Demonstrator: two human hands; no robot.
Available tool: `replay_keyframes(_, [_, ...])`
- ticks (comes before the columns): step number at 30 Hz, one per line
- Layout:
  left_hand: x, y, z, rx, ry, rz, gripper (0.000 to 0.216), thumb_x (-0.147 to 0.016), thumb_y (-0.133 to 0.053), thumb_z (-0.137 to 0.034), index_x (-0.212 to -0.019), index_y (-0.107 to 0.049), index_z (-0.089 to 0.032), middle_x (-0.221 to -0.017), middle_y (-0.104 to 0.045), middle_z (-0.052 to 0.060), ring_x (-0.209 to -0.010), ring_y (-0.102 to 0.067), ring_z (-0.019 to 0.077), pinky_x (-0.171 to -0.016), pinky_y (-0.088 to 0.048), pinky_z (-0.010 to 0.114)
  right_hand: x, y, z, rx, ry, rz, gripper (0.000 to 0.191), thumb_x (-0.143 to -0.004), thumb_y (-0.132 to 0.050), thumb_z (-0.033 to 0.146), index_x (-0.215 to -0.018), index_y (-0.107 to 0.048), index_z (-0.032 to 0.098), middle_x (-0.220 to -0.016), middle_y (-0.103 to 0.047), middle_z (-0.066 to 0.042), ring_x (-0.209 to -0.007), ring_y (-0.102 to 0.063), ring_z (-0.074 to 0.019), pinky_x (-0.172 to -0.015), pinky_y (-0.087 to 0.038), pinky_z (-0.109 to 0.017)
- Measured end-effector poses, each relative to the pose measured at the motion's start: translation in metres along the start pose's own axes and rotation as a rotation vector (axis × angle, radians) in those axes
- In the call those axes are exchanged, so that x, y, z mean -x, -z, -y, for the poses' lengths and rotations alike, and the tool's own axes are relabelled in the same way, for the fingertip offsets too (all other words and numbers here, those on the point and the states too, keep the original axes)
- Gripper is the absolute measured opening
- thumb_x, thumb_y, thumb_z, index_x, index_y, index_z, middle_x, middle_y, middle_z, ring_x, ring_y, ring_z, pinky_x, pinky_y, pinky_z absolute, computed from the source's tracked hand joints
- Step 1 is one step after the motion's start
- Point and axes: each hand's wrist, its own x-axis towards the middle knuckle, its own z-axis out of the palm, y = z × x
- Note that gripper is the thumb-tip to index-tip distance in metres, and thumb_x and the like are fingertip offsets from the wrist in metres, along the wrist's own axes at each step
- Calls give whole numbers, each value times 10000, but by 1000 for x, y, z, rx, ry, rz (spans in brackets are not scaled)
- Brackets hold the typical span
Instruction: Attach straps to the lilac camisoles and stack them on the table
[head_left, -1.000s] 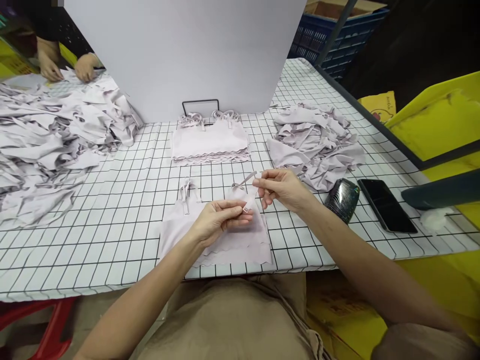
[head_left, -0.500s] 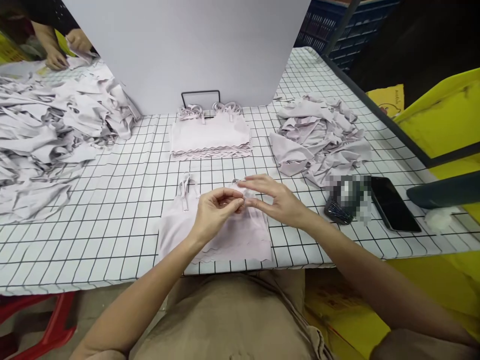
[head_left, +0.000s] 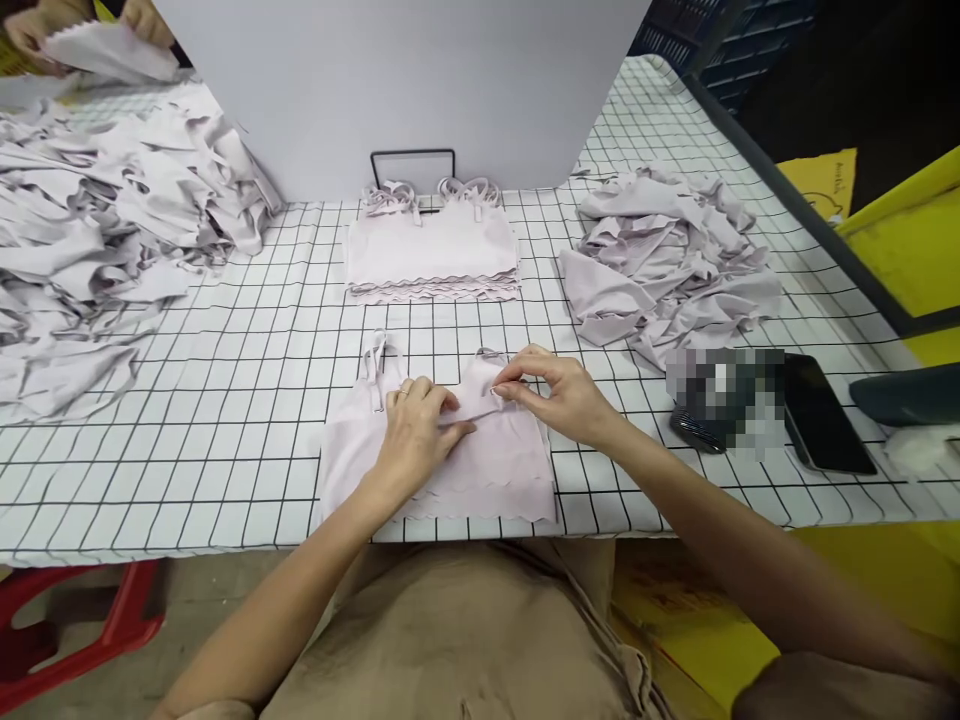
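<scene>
A pale lilac camisole top (head_left: 495,475) with thin straps lies flat on the checked table near the front edge. My left hand (head_left: 417,432) rests on its middle, fingers bent and pressing a fold of the fabric. My right hand (head_left: 559,395) pinches the top's upper right part, near its strap, between thumb and fingers. The left strap (head_left: 373,365) lies loose on the table.
A neat stack of the same tops (head_left: 431,255) sits behind, before a white board (head_left: 405,80). Loose heaps of lilac fabric lie at left (head_left: 97,240) and right (head_left: 675,270). A phone (head_left: 825,410) lies at right. Another person's hands (head_left: 45,25) hold fabric far left.
Both hands came down from holding the strap in the air onto the top; the left now presses the fabric and the right pinches its upper right part.
</scene>
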Motion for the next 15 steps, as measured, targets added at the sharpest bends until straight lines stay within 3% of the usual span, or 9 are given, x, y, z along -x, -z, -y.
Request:
replay_keyframes(4, [3,0,-2,39,-66,5,162,-867,-738,-213,-827,-582,-198,-897,-636,14,-923,-549,219,-841,-332,378,-4,-12,-2,-28,88,55,94,-918,-623,242,-858,-695,230,-908,-729,-47,-958,-596,-216,-860,-524,-408])
replay_keyframes(8, [6,3,0,31,-89,-30,108,-946,-654,-281,-934,-589,-195,-898,-661,17,-886,-574,205,-854,-317,385,-5,-19,-7,6,159,168,88,-924,-620,231,-864,-683,240,-1024,-753,-42,-1155,-561,-252,-1032,-451,-512])
replay_keyframes(10, [7,4,2,-37,-55,-31,102,-955,-634,-283,-983,-595,-192,-928,-659,34,-902,-572,219,-845,-314,389,-5,-20,-7,29,158,177,96,-933,-608,234,-869,-680,240,-1004,-755,-40,-1165,-557,-259,-1037,-438,-525])
replay_keyframes(15, [7,6,5,-53,-38,42,69,-929,-629,-231,-875,-601,-199,-935,-646,43,-933,-543,241,-831,-315,388,-4,-23,-6,70,177,126,116,-951,-584,253,-882,-678,243,-884,-740,-36,-1053,-585,-245,-985,-446,-488])
